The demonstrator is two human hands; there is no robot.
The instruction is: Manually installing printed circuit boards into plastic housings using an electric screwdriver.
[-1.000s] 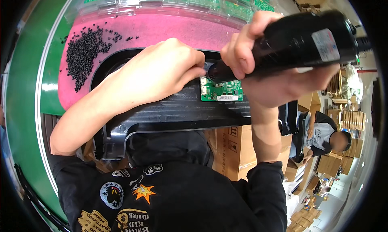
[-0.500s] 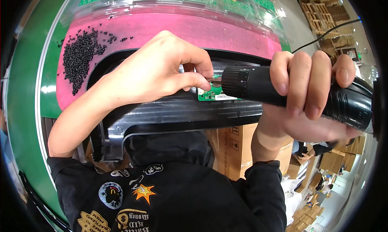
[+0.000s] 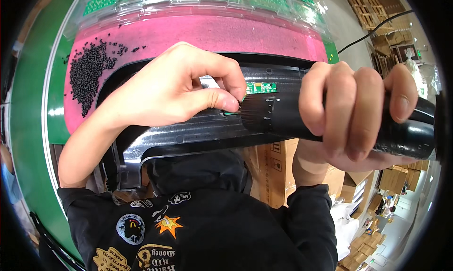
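Note:
My right hand (image 3: 351, 108) is wrapped round a black electric screwdriver (image 3: 285, 108), which lies nearly level and points left. Its ringed nose meets the fingertips of my left hand (image 3: 174, 84). Thumb and forefinger of that hand pinch together at the nose, and whatever is between them is hidden. Beneath, a green circuit board (image 3: 264, 87) sits inside a long black plastic housing (image 3: 198, 132). The screwdriver and my fingers cover much of the board.
A heap of small black screws (image 3: 87, 75) lies on the pink mat (image 3: 165, 33) at the left. Clear plastic trays (image 3: 198, 7) with green boards stand along the back. A black cable (image 3: 373, 29) runs at the far right, and cardboard boxes (image 3: 278, 172) stand below the bench.
The screwdriver's nose has shifted left and slightly nearer, and the board's far part now shows above it. My left hand has moved slightly left, still pinching at the nose.

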